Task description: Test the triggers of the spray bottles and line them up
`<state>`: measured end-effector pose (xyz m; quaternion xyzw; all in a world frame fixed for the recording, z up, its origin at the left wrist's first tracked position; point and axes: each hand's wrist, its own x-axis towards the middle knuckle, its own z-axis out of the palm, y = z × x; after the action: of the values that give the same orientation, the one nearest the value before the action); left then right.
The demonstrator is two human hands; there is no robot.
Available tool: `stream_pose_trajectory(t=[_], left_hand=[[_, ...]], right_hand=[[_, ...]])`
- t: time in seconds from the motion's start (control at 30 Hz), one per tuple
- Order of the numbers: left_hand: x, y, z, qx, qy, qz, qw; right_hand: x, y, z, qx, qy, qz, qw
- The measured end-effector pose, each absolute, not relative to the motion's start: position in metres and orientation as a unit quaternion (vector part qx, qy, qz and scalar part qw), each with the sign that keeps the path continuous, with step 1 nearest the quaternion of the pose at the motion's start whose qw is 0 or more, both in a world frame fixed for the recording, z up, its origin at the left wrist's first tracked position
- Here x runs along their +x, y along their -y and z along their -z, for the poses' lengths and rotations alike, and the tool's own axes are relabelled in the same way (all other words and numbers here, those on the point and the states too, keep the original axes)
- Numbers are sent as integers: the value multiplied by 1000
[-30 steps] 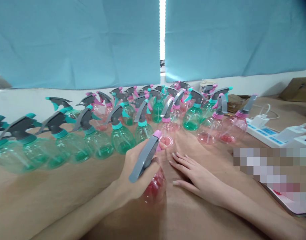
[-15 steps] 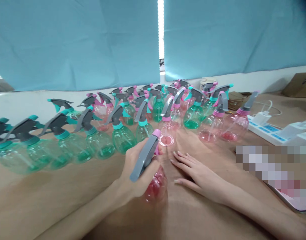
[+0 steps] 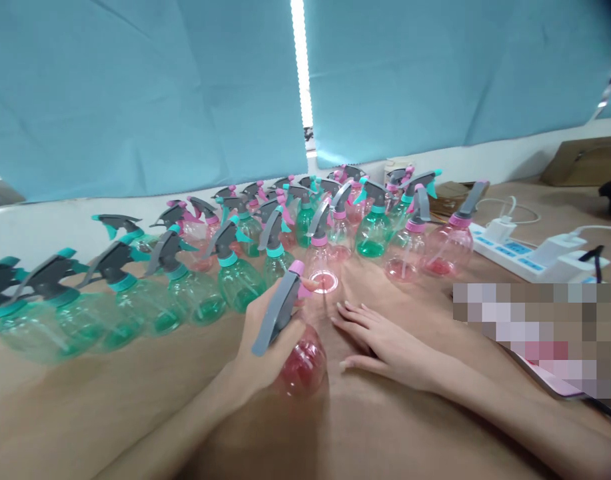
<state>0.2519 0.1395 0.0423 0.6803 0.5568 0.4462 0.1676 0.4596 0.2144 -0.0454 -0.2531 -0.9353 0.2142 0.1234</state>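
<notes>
My left hand [image 3: 265, 333] is wrapped round the neck of a pink spray bottle [image 3: 305, 367] with a grey and pink trigger head. The bottle's clear body shows below my fingers, with pink inside; its collar is hidden by the hand. To the right, my right hand [image 3: 380, 340] lies flat on the brown table surface [image 3: 385, 427], fingers stretched out and holding nothing. Just beyond both hands stands another pink spray bottle [image 3: 320, 260]. A green spray bottle [image 3: 241, 280] is left of it, close past my left knuckles.
A row of green spray bottles [image 3: 158, 307] runs along the left. Behind stand several more pink and green ones. At right are a white power strip [image 3: 515, 257] with plugs and a blurred-out device [image 3: 545, 347]. Blue curtains [image 3: 135, 87] hang behind, and a cardboard box [image 3: 585, 160] is at far right.
The view has turned slightly to the right, so most things appear shifted left. My left hand keeps its hold on the pink spray bottle, and my right hand stays flat on the table.
</notes>
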Motion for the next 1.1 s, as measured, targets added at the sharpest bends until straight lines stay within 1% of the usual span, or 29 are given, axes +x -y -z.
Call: stream_pose_trajectory(t=[0.17, 0.3, 0.43, 0.57, 0.77, 0.9, 0.97, 1.1], left_hand=[[259, -144, -38, 679, -543, -469, 153], [273, -159, -30, 690, -512, -480, 178], [302, -181, -26, 700, -473, -500, 192], [333, -203, -25, 703, -464, -503, 197], [351, -221, -27, 688, -495, -493, 197], [341, -206, -13, 688, -515, -480, 179], [329, -191, 0, 718, -516, -449, 128], [302, -161, 27, 776, -519, -347, 87]], right_hand=[[466, -209, 29, -261, 919, -256, 143], [472, -195, 10, -258, 904, -276, 201], [478, -188, -2, -282, 887, -247, 271], [487, -201, 0, -322, 874, -194, 309], [501, -233, 4, -344, 865, -205, 302], [504, -255, 0, -360, 867, -180, 294], [502, -267, -2, -366, 875, -140, 284], [493, -289, -2, -409, 873, -71, 255]])
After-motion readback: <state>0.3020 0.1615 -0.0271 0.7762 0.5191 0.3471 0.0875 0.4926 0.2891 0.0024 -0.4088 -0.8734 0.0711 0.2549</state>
